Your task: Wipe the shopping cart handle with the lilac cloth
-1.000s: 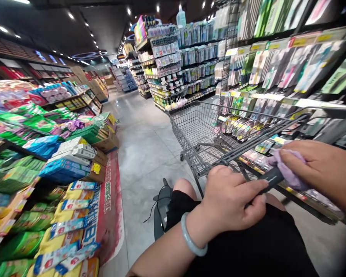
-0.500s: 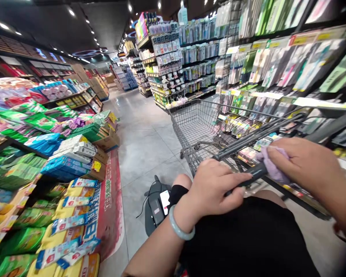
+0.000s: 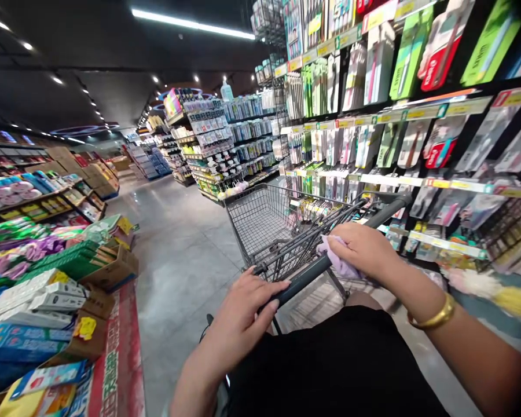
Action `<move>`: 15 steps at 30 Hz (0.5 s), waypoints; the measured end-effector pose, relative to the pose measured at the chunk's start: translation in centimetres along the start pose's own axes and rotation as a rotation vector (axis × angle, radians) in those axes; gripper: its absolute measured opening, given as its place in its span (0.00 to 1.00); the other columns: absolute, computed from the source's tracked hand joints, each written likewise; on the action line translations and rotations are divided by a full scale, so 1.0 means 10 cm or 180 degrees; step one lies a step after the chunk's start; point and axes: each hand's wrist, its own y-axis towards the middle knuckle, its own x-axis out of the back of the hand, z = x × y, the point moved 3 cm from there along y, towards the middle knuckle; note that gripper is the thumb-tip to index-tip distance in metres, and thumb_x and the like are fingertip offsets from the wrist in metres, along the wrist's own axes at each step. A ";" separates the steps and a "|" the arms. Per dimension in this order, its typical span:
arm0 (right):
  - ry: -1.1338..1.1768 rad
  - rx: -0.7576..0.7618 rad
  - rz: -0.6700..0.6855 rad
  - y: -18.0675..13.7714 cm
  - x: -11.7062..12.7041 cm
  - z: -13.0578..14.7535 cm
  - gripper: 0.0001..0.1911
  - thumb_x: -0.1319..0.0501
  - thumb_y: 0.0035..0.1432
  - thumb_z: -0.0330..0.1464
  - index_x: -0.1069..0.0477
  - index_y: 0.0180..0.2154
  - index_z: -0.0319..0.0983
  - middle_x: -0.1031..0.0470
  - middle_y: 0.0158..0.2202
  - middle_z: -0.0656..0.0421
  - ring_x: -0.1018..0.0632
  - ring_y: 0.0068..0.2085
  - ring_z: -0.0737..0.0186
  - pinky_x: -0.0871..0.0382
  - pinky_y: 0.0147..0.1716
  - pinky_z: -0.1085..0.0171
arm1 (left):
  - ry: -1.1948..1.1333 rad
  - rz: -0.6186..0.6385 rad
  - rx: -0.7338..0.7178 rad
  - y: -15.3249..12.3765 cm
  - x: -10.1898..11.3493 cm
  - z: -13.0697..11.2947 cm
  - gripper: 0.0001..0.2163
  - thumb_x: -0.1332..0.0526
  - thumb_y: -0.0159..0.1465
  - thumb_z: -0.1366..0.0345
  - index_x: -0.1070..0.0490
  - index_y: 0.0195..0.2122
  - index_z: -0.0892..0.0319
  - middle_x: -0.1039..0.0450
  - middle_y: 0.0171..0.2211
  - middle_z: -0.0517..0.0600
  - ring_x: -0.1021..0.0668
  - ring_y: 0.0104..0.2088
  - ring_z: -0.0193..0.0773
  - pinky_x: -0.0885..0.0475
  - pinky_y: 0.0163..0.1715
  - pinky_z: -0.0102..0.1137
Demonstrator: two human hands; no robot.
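A dark wire shopping cart stands just ahead of me, its basket bare inside. My left hand is wrapped over the left end of the cart's grey handle bar, thumb below and fingers on top. Farther right along the same bar, my right hand presses a lilac cloth against it with closed fingers. A gold bangle circles the right wrist. Part of the cloth hides under the right palm.
On the right rises a rack of packaged toothbrushes, close to the cart. Stacked goods with cardboard boxes line the left. Grey aisle floor runs between them, and another display shelf stands farther ahead.
The view has turned right, bringing more of the toothbrush rack into sight. My right hand and the cloth have slid nearer the middle of the bar; my left hand still grips its left end.
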 end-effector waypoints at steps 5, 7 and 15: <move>-0.0077 0.0333 -0.0104 -0.04 -0.11 0.58 0.17 0.49 0.63 0.37 0.26 0.30 0.39 0.24 0.32 0.56 0.27 0.37 0.58 0.41 0.37 0.62 | 0.0828 -0.0386 0.0457 0.20 -0.12 -0.39 0.27 0.49 0.69 0.63 0.52 0.68 0.58 0.28 0.54 0.55 0.26 0.53 0.43 0.36 0.58 0.44; 0.0056 0.0607 0.0008 -0.04 -0.16 0.72 0.14 0.47 0.62 0.37 0.26 0.31 0.39 0.24 0.33 0.57 0.27 0.36 0.60 0.41 0.37 0.62 | 0.0894 -0.0561 0.0552 0.34 -0.23 -0.48 0.30 0.51 0.70 0.59 0.61 0.70 0.63 0.31 0.57 0.60 0.26 0.53 0.44 0.31 0.52 0.39; -0.0270 -0.0438 0.0122 0.14 0.03 0.02 0.20 0.51 0.63 0.38 0.28 0.24 0.39 0.24 0.30 0.57 0.27 0.32 0.61 0.48 0.27 0.64 | 0.1713 -0.0112 0.0895 0.50 -0.42 -0.44 0.29 0.53 0.68 0.45 0.38 0.61 0.61 0.25 0.33 0.55 0.22 0.31 0.44 0.33 0.27 0.32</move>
